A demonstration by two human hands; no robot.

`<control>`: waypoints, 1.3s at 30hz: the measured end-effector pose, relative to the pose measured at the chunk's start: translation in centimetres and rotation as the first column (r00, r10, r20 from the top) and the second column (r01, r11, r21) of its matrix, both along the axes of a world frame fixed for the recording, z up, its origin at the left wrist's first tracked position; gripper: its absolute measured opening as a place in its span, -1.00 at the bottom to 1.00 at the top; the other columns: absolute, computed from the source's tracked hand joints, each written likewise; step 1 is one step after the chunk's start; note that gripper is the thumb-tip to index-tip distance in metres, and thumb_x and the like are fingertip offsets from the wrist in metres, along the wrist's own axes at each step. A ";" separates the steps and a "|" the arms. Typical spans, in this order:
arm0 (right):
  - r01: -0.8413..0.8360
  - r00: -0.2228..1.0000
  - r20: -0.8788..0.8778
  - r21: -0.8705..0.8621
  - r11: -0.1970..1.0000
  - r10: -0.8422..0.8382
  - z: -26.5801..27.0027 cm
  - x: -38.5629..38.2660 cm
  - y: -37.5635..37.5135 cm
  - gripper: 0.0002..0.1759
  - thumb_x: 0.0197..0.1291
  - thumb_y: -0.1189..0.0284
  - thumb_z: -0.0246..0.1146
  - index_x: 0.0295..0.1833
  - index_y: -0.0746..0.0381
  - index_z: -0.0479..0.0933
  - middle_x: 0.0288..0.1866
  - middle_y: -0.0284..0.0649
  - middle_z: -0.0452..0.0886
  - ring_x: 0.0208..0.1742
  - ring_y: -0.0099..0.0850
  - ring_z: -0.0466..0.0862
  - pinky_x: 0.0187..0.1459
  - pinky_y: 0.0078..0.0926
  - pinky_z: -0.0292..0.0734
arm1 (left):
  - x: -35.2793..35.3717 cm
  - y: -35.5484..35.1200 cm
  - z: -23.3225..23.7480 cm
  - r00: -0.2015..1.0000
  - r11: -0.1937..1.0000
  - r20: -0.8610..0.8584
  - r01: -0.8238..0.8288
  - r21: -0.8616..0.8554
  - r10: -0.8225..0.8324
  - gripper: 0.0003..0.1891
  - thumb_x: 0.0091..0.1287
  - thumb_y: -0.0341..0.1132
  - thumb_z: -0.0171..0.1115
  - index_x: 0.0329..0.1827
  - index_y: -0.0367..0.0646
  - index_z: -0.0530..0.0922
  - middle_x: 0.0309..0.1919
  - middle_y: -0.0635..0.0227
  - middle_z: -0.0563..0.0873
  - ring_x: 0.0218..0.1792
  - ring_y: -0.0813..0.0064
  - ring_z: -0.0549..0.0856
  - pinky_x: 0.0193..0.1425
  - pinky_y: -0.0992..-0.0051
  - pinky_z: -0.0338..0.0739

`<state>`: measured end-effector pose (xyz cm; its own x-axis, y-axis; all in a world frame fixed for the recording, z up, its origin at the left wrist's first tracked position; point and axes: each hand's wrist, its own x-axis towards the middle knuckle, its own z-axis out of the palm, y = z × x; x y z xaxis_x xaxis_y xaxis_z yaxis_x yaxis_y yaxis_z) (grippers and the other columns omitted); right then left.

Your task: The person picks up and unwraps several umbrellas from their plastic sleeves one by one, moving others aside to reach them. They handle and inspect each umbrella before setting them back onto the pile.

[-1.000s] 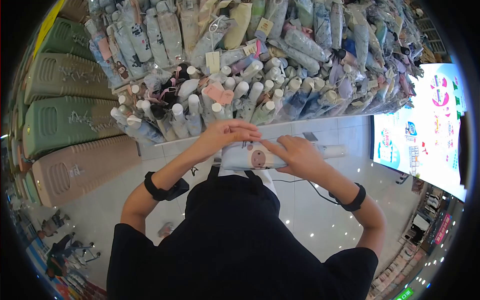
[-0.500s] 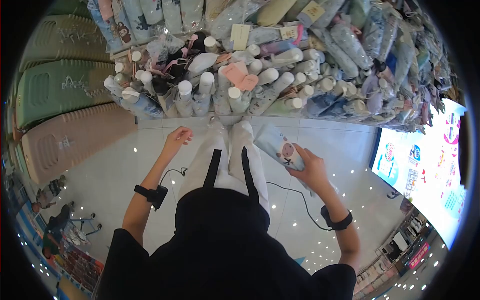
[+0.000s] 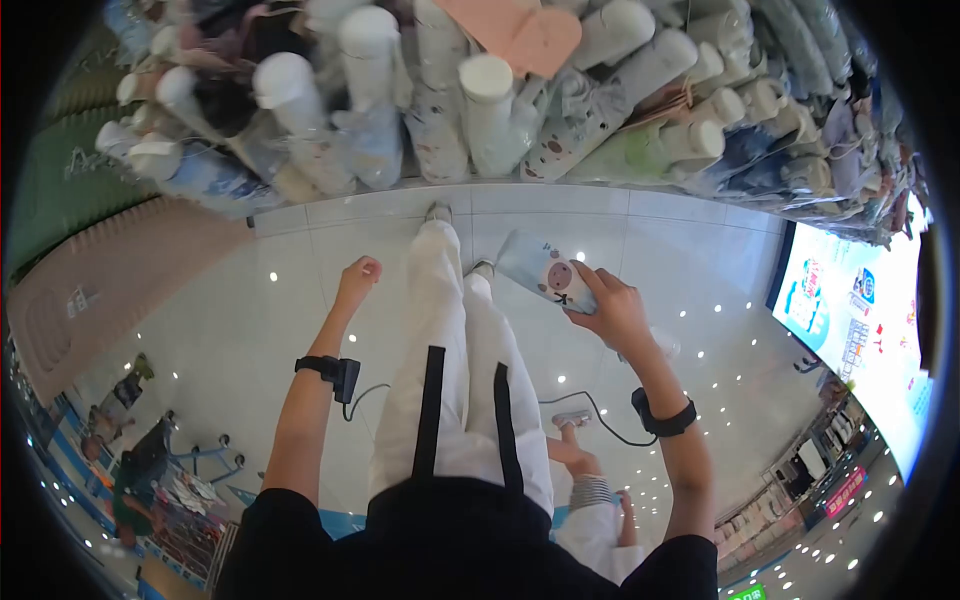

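My right hand (image 3: 612, 305) grips a light blue folding umbrella (image 3: 530, 270) printed with a brown cartoon animal face and a dark bow. The thumb and fingers wrap round its near part, and its wide end points up and left. A pale, see-through end shows past my wrist. My left hand (image 3: 358, 283) hangs over the floor, its fingers curled closed with nothing in them. In front of me are many similar umbrellas in clear wrap with white handle ends, one of them a white-handled umbrella (image 3: 487, 115).
A pink tag (image 3: 535, 38) lies among the wrapped umbrellas. A bright screen (image 3: 850, 320) stands at the right, and beige ribbed panels (image 3: 130, 270) at the left. Another person (image 3: 590, 500) is close behind me on the right. A cart (image 3: 205, 450) is at lower left.
I have stepped closer to the display, which now looms larger, with one foot ahead. The left fingers have curled in more. The right hand still holds the umbrella. Another person has appeared behind me.
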<state>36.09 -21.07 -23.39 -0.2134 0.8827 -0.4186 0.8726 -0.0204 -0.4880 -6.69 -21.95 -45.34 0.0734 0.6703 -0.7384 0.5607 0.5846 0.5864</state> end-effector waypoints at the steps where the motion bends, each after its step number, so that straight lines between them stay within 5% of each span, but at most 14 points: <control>1: 0.032 0.999 -0.006 0.003 0.999 -0.032 -2.0 0.2 -0.9 -0.27 -0.22 0.28 0.42 0.18 0.10 0.37 -0.37 -0.21 0.53 -0.38 -0.22 0.60 -0.36 -0.33 0.52 | -0.3 -0.6 -2.8 0.997 0.998 -0.047 0.068 -0.002 -0.068 -0.84 0.17 -0.30 0.21 -0.25 -0.17 0.55 -0.38 0.28 0.67 -0.41 0.44 0.67 -0.33 0.51 0.54; 7: 0.107 0.994 -0.007 0.007 0.994 -0.107 -15.5 1.6 -6.2 -0.28 -0.21 0.27 0.42 0.18 0.10 0.38 -0.37 -0.20 0.53 -0.37 -0.22 0.60 -0.36 -0.34 0.51 | -2.9 -3.5 -18.9 0.918 0.982 -0.358 0.190 0.009 -0.174 -0.74 0.09 -0.24 0.28 -0.21 -0.17 0.54 -0.21 0.14 0.64 -0.19 0.17 0.64 -0.14 0.27 0.55; 10: 0.105 0.994 -0.001 0.036 0.994 -0.105 -23.9 2.8 -8.0 -0.29 -0.21 0.28 0.41 0.18 0.11 0.39 -0.36 -0.20 0.55 -0.37 -0.23 0.60 -0.36 -0.34 0.50 | -3.4 -4.7 -25.0 0.707 0.905 -0.588 0.412 -0.108 -0.392 -0.52 0.06 -0.17 0.33 0.02 -0.15 0.44 0.07 0.12 0.50 -0.03 0.17 0.57 -0.05 0.24 0.54; 13: 0.115 0.993 -0.031 0.078 0.990 -0.112 -31.2 1.1 -7.6 -0.30 -0.22 0.30 0.41 0.16 0.10 0.40 -0.34 -0.20 0.56 -0.38 -0.23 0.60 -0.36 -0.34 0.50 | -5.0 -5.1 -31.1 0.533 0.853 -0.691 0.458 -0.250 -0.489 -0.32 0.05 -0.10 0.34 0.21 -0.13 0.27 0.26 0.12 0.28 0.08 0.08 0.49 0.00 0.18 0.52; 16: 0.157 0.986 -0.077 0.084 0.984 -0.150 -37.3 0.9 -8.2 -0.30 -0.23 0.32 0.41 0.15 0.09 0.41 -0.35 -0.20 0.56 -0.38 -0.22 0.60 -0.36 -0.34 0.50 | -3.9 -7.2 -36.7 0.334 0.757 -0.882 0.653 -0.038 -0.333 -0.25 0.04 -0.03 0.34 0.26 -0.11 0.21 0.27 0.13 0.24 0.10 0.03 0.45 -0.04 0.18 0.56; 17: 0.182 0.979 -0.107 0.094 0.979 -0.172 -39.0 0.8 -8.0 -0.31 -0.23 0.31 0.41 0.15 0.09 0.42 -0.36 -0.21 0.55 -0.40 -0.21 0.59 -0.35 -0.33 0.49 | -3.5 -7.0 -38.4 0.294 0.728 -0.926 0.684 0.032 -0.236 -0.38 0.14 -0.08 0.25 0.21 -0.14 0.26 0.24 0.13 0.28 0.08 -0.01 0.45 -0.04 0.19 0.56; 18: 0.178 0.978 -0.120 0.063 0.982 -0.169 -37.2 3.3 -10.2 -0.31 -0.22 0.31 0.41 0.15 0.09 0.42 -0.37 -0.21 0.55 -0.40 -0.22 0.59 -0.36 -0.33 0.49 | -1.5 -9.7 -36.0 0.310 0.778 -0.932 0.626 0.049 -0.190 -0.46 0.19 -0.12 0.19 0.18 -0.15 0.28 0.22 0.12 0.31 0.07 0.00 0.46 -0.02 0.20 0.55; 21: 0.159 0.985 -0.075 0.071 0.985 -0.153 -39.4 4.6 -11.6 -0.32 -0.21 0.30 0.40 0.15 0.09 0.42 -0.38 -0.20 0.55 -0.42 -0.22 0.58 -0.37 -0.34 0.48 | 0.2 -9.7 -39.8 0.449 0.867 -0.892 0.463 0.184 -0.050 -0.66 0.30 -0.25 0.02 0.08 -0.21 0.33 0.13 0.10 0.38 0.06 0.04 0.46 0.02 0.20 0.52; 24: 0.133 0.990 -0.051 0.081 0.988 -0.129 -38.5 4.2 -11.1 -0.33 -0.21 0.29 0.40 0.14 0.09 0.42 -0.38 -0.19 0.54 -0.42 -0.21 0.58 -0.38 -0.34 0.47 | 0.4 -7.7 -36.3 0.611 0.880 -0.791 0.392 0.267 -0.033 -0.76 0.35 -0.36 -0.09 -0.01 -0.27 0.37 0.04 0.10 0.43 0.03 0.08 0.47 0.03 0.21 0.48; 30: 0.141 0.989 -0.068 0.103 0.985 -0.134 -27.0 2.4 -10.3 -0.32 -0.23 0.29 0.42 0.13 0.10 0.42 -0.39 -0.18 0.54 -0.42 -0.20 0.58 -0.38 -0.34 0.47 | 1.8 -5.5 -22.6 0.877 0.817 -0.473 0.213 0.536 0.082 -0.78 0.37 -0.38 -0.13 -0.09 -0.35 0.41 -0.08 0.07 0.47 -0.06 0.04 0.49 -0.02 0.25 0.41; 36: 0.135 0.988 -0.087 0.130 0.982 -0.125 -10.1 -0.9 -9.6 -0.31 -0.22 0.28 0.42 0.14 0.11 0.41 -0.38 -0.17 0.55 -0.40 -0.20 0.59 -0.39 -0.33 0.48 | 3.7 -4.0 0.2 0.998 0.888 -0.037 0.060 0.456 -0.049 -0.76 0.36 -0.34 -0.03 -0.14 -0.37 0.50 -0.21 0.12 0.49 -0.28 0.22 0.56 -0.15 0.35 0.47; 39: 0.126 0.988 -0.107 0.141 0.982 -0.111 -2.7 -1.5 -12.8 -0.28 -0.24 0.29 0.44 0.15 0.14 0.40 -0.38 -0.16 0.55 -0.41 -0.19 0.59 -0.39 -0.33 0.48 | 6.1 -5.0 12.7 0.991 0.949 0.092 0.063 0.310 -0.096 -0.85 0.32 -0.43 0.02 -0.23 -0.37 0.48 -0.29 0.25 0.51 -0.28 0.52 0.56 -0.30 0.56 0.56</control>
